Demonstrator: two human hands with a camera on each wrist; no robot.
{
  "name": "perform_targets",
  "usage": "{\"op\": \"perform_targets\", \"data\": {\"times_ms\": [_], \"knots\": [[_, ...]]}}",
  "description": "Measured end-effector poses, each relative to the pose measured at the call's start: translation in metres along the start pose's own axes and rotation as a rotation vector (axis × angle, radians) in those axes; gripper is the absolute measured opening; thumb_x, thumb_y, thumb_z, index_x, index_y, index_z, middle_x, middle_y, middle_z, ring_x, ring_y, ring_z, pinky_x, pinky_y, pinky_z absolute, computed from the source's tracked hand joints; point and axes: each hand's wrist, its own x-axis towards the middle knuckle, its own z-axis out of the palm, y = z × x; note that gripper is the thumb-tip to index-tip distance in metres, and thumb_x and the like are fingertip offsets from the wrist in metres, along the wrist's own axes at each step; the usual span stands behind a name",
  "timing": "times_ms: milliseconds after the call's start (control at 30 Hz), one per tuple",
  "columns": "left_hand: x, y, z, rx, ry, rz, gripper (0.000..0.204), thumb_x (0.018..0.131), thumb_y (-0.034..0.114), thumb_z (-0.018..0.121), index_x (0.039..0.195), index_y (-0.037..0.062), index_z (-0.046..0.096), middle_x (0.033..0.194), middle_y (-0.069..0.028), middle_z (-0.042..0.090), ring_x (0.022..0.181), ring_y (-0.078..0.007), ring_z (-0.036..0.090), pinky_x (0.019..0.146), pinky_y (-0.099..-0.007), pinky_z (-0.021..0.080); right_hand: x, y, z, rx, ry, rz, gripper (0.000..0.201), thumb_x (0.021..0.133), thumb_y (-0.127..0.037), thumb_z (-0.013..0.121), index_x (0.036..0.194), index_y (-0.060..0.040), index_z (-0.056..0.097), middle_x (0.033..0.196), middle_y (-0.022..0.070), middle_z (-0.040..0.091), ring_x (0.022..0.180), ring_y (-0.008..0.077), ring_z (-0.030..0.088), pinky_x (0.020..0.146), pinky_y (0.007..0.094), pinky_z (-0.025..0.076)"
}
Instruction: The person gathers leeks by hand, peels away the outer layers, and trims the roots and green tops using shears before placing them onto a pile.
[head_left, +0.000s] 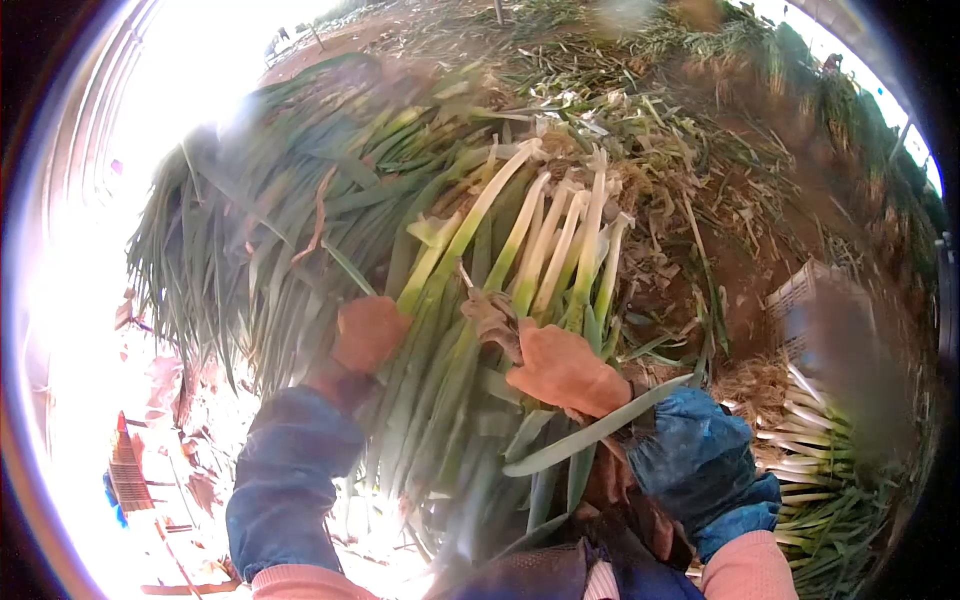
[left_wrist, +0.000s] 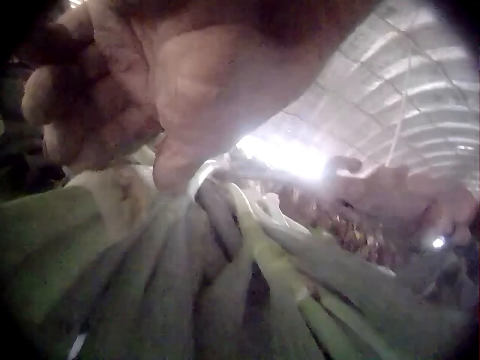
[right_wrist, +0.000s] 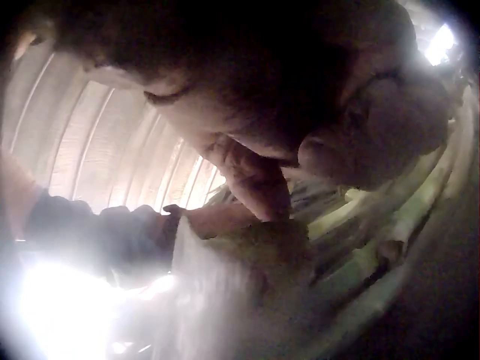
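A row of leeks point(head_left: 560, 245) lies before me, white shanks pointing away and green leaves towards my body. My left hand point(head_left: 370, 335) grips a leek point(head_left: 425, 275) where its leaves begin. In the left wrist view that hand's thumb point(left_wrist: 180, 161) presses down on the leaves, its fingers curled. My right hand point(head_left: 565, 370) pinches withered brown leaves point(head_left: 490, 318) over the middle of the row. A long green leaf point(head_left: 600, 425) crosses below the right wrist. In the right wrist view the thumb point(right_wrist: 259, 187) lies against a broad leaf point(right_wrist: 247, 259); the palm is dark.
A large heap of leeks point(head_left: 260, 220) spreads to the left. Stripped leaves and roots point(head_left: 650, 190) litter the soil beyond. At the right lie more leeks point(head_left: 810, 440), near a pale plastic crate point(head_left: 795, 295). A red slatted item point(head_left: 127, 465) stands at far left.
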Motion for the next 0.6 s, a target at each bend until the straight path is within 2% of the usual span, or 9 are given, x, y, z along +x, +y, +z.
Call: {"op": "perform_targets", "data": {"times_ms": [100, 167, 200, 300, 367, 400, 500, 567, 600], "knots": [[0.033, -0.014, 0.023, -0.083, 0.171, 0.019, 0.039, 0.077, 0.044, 0.058, 0.078, 0.0049, 0.066, 0.082, -0.0203, 0.063, 0.076, -0.0343, 0.064, 0.061, -0.0443, 0.051, 0.005, -0.004, -0.004, 0.027, -0.04, -0.001, 0.037, 0.07, -0.02, 0.058, 0.093, 0.0091, 0.053, 0.083, 0.0275, 0.061, 0.079, 0.0439, 0.06, 0.073, 0.0496, 0.047], [0.065, -0.019, 0.061, -0.245, 0.228, -0.005, 0.048, 0.077, 0.049, 0.059, 0.082, 0.0021, 0.064, 0.085, -0.0209, 0.063, 0.081, -0.0348, 0.063, 0.065, -0.0454, 0.05, 0.011, -0.007, -0.003, 0.021, -0.044, 0.002, 0.036, 0.07, -0.019, 0.057, 0.093, 0.0084, 0.053, 0.084, 0.027, 0.061, 0.08, 0.0435, 0.06, 0.073, 0.0495, 0.047], [0.067, -0.012, 0.056, -0.327, 0.253, -0.017, 0.052, 0.076, 0.052, 0.06, 0.083, 0.0007, 0.063, 0.087, -0.0212, 0.063, 0.083, -0.035, 0.062, 0.068, -0.046, 0.049, 0.011, -0.007, 0.001, 0.012, -0.014, 0.001, 0.035, 0.071, -0.019, 0.057, 0.093, 0.0081, 0.054, 0.084, 0.0265, 0.062, 0.08, 0.0433, 0.061, 0.073, 0.0491, 0.048], [0.065, -0.006, 0.031, -0.282, 0.054, -0.045, 0.056, 0.073, 0.055, 0.063, 0.087, 0.0005, 0.062, 0.093, -0.0205, 0.063, 0.09, -0.0355, 0.06, 0.072, -0.0457, 0.048, 0.01, -0.012, 0.008, -0.011, 0.023, -0.002, 0.034, 0.071, -0.018, 0.056, 0.093, 0.0077, 0.054, 0.084, 0.025, 0.063, 0.081, 0.0424, 0.061, 0.072, 0.0479, 0.049], [0.085, -0.03, 0.057, -0.269, -0.014, 0.032, 0.053, 0.071, 0.054, 0.063, 0.09, 0.0049, 0.065, 0.095, -0.0174, 0.064, 0.092, -0.0347, 0.06, 0.076, -0.046, 0.048, 0.002, -0.024, 0.001, -0.029, -0.038, 0.0, 0.032, 0.072, -0.018, 0.055, 0.092, 0.0078, 0.054, 0.084, 0.0245, 0.063, 0.081, 0.0419, 0.062, 0.072, 0.0472, 0.05], [0.084, -0.033, 0.053, -0.259, -0.045, 0.073, 0.052, 0.07, 0.054, 0.063, 0.092, 0.0072, 0.067, 0.095, -0.0158, 0.064, 0.093, -0.0343, 0.061, 0.078, -0.0462, 0.048, 0.002, -0.025, 0.005, -0.037, -0.018, -0.009, 0.032, 0.073, -0.017, 0.055, 0.092, 0.0085, 0.053, 0.083, 0.0251, 0.063, 0.081, 0.0417, 0.062, 0.072, 0.0472, 0.05], [0.068, -0.027, 0.045, -0.24, -0.177, 0.014, 0.044, 0.069, 0.045, 0.067, 0.091, 0.0067, 0.067, 0.095, -0.0154, 0.065, 0.088, -0.0325, 0.062, 0.073, -0.0431, 0.049, 0.012, -0.015, 0.015, -0.046, 0.024, -0.002, 0.033, 0.073, -0.017, 0.055, 0.091, 0.0103, 0.051, 0.083, 0.0267, 0.062, 0.08, 0.0414, 0.062, 0.072, 0.0473, 0.05], [0.032, -0.03, 0.034, -0.352, -0.151, 0.264, 0.037, 0.069, 0.038, 0.068, 0.086, 0.0054, 0.067, 0.087, -0.0139, 0.065, 0.076, -0.028, 0.063, 0.064, -0.0387, 0.049, 0.022, -0.004, 0.013, -0.027, 0.019, 0.038, 0.034, 0.073, -0.017, 0.055, 0.092, 0.0112, 0.049, 0.082, 0.0277, 0.062, 0.079, 0.0417, 0.062, 0.072, 0.0477, 0.05], [0.015, -0.032, 0.034, -0.467, -0.174, 0.241, 0.034, 0.069, 0.035, 0.068, 0.085, 0.0046, 0.067, 0.083, -0.0128, 0.065, 0.071, -0.0254, 0.062, 0.06, -0.0369, 0.048, 0.017, -0.005, 0.009, -0.032, 0.005, 0.03, 0.034, 0.074, -0.017, 0.056, 0.092, 0.011, 0.049, 0.083, 0.0278, 0.062, 0.079, 0.042, 0.062, 0.072, 0.0476, 0.05]]}}
